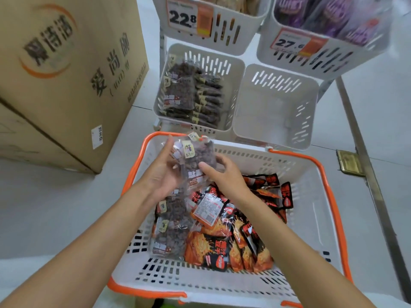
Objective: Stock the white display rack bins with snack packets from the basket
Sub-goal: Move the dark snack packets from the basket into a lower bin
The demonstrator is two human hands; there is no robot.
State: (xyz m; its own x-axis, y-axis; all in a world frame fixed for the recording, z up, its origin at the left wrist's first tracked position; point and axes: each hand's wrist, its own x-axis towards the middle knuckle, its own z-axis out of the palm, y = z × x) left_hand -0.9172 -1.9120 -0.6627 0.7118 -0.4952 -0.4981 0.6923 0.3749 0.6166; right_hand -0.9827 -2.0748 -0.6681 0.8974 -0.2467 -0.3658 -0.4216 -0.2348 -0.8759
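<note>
Left hand [163,174] cups a small stack of clear packets [198,161] from the left, thumb raised along the stack edge. Right hand [224,176] pinches the same stack from the right, thumb on the front face. The stack sits above the far-left corner of the basket [333,196], just near of the lower left bin [236,70], which already contains matching packets standing in a row. Probable faults: the film looks smooth and glossy, so loose packets may slide out of the stack during transfer and drop into the basket or onto the floor. A stack entering tilted could catch the bin rim or knock the standing row flat. Materials, left to right: cardboard box [66,74], matt, printed, rectangular; clear pouches with dark lumpy contents and paper tags; basket of white slotted plastic with orange rim, holding crinkled orange-black packets [222,247]; lower right bin [275,112], white, slotted, round-cornered, holding no packets.
</note>
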